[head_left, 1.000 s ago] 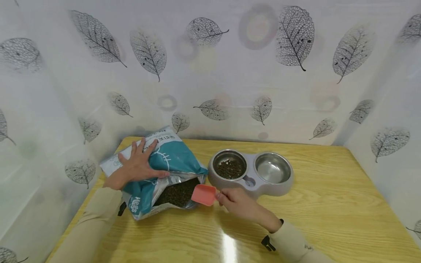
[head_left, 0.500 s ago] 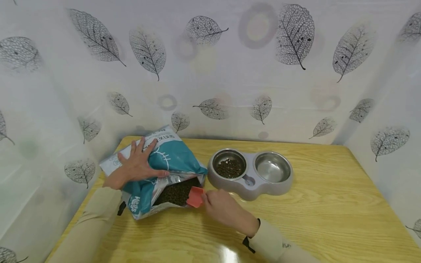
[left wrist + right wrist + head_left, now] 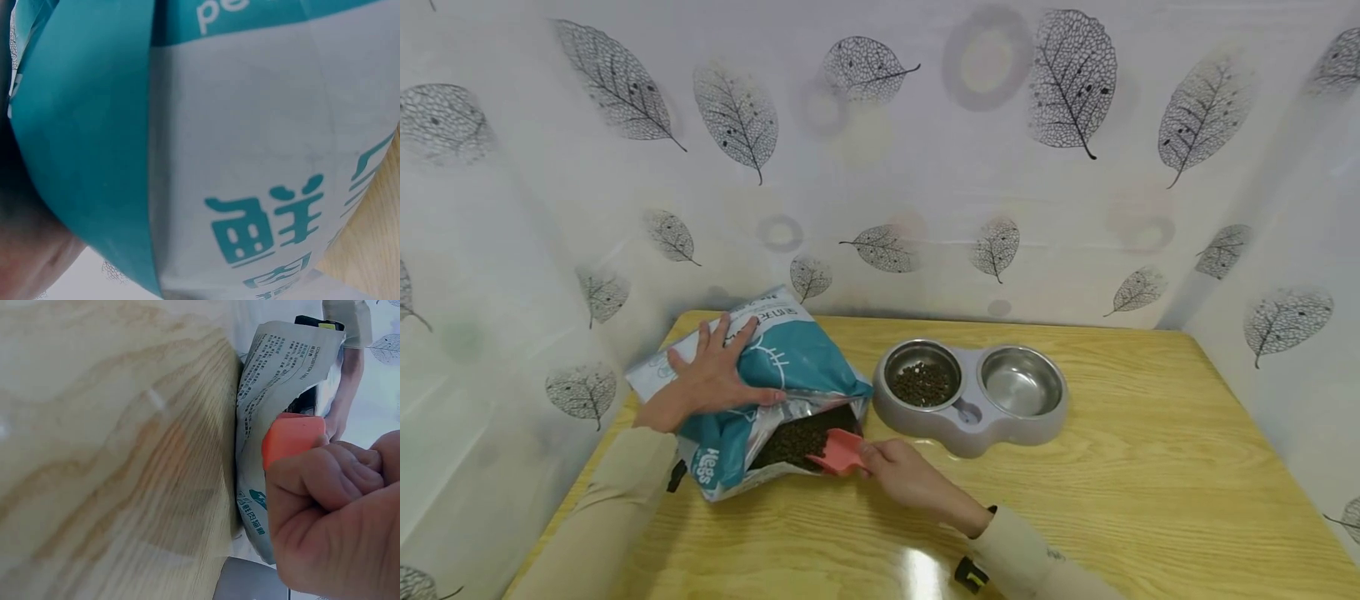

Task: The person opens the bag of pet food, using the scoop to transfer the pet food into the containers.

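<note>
A teal and white pet food bag [image 3: 808, 354] lies on its side at the left of the table, its mouth toward the right front. Brown kibble [image 3: 790, 442] shows inside the mouth. My left hand [image 3: 711, 375] rests on top of the bag with fingers spread. In my right hand [image 3: 910, 475] I grip the handle of a coral-red scoop [image 3: 841, 452], its front edge in the kibble at the bag's mouth. The right wrist view shows my curled fingers behind the scoop [image 3: 294, 437]. Bag printing [image 3: 250, 231] fills most of the left wrist view.
A grey double feeder [image 3: 970, 429] stands right of the bag. Its left steel bowl [image 3: 922, 400] holds some kibble; the right steel bowl [image 3: 1022, 383] shows bare metal. The wooden table [image 3: 1150, 467] meets a leaf-patterned curtain [image 3: 940, 183] at the back and sides.
My right hand has moved left with the scoop, from just outside the bag's mouth into the kibble, and the scoop has tilted. The left hand and bag have stayed in place.
</note>
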### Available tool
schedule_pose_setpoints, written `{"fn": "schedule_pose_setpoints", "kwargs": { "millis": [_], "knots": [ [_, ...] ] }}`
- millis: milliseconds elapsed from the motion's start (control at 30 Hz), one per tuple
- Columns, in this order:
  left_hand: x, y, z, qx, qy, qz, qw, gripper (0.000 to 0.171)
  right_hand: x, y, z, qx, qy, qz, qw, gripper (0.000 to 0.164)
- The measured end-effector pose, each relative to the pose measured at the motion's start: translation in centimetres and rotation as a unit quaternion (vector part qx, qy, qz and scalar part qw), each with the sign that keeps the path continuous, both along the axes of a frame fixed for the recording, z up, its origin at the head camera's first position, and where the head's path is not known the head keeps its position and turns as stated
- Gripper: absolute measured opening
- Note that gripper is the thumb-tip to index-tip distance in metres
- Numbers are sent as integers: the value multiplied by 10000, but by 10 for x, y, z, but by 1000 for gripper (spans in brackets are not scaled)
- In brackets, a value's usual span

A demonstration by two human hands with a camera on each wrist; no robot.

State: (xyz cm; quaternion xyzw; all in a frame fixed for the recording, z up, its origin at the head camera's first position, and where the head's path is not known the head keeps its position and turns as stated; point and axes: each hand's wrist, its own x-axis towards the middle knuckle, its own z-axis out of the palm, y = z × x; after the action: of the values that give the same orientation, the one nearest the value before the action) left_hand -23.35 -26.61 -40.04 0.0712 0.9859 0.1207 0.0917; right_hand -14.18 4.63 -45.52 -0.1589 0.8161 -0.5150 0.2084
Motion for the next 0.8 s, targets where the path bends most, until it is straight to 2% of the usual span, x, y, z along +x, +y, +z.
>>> {"fn": "schedule_pose_setpoints", "kwargs": {
  "millis": [133,267,333,433,533,667,800],
  "knots": [
    [0,0,0,-19,-1,14,10000,131,2,3,-1,-307,-154,-131,9993,47],
    [0,0,0,-19,24,-4,10000,131,3,4,-3,-389,-214,-196,9988,48],
    [0,0,0,5,11,-12,10000,131,3,4,-2,-140,-10,-186,9997,48],
    [0,0,0,11,2,-10,10000,131,1,2,1,333,552,-19,9979,48],
    [0,-1,0,-12,14,-5,10000,131,-1,-3,2,503,1025,176,9933,48],
    [0,-1,-1,-1,33,-8,10000,131,-4,-8,-1,330,1104,242,9930,47],
    [0,-1,-1,3,37,-7,10000,131,-4,-5,-4,213,862,184,9959,48]
  ]
}}
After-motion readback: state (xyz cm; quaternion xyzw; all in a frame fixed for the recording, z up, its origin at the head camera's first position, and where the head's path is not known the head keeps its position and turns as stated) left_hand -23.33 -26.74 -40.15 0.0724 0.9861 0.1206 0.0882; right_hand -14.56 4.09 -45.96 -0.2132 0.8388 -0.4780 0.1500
